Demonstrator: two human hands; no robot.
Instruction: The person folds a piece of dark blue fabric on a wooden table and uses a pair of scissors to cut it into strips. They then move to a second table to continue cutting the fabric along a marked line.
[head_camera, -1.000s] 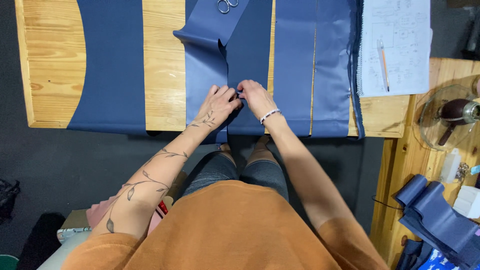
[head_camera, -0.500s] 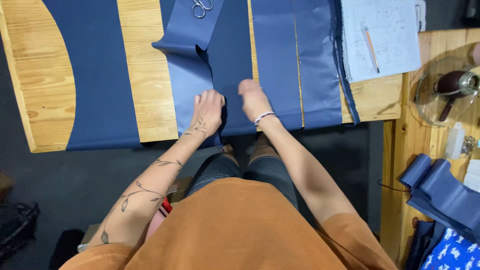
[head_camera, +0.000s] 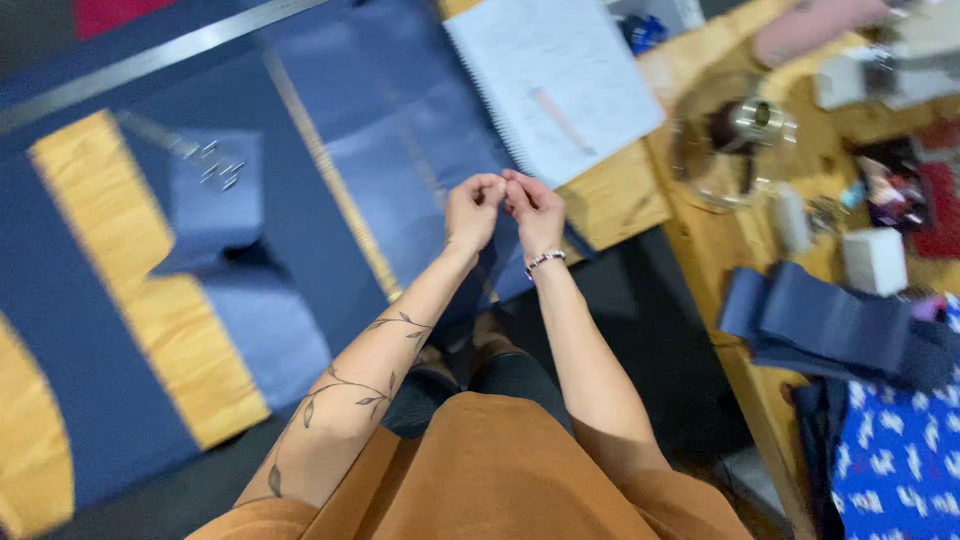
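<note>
Both hands are raised above the bench (head_camera: 610, 205) edge, fingertips meeting. The left hand (head_camera: 472, 212) and right hand (head_camera: 535, 213) each have a pinched grip on something too small and blurred to tell, perhaps a pin or thread. It looks like a fine fitting step; the next move would call for steady fingertips. Beneath lies navy cloth (head_camera: 400, 150), smooth and matte, in flat panels over pale wood. A white spiral notebook (head_camera: 555, 85) sits beside it, and small metal clips (head_camera: 218, 165) rest on a folded piece.

Both hands, left (head_camera: 472, 212) and right (head_camera: 535, 212), meet fingertips above navy fabric (head_camera: 400, 150).
</note>
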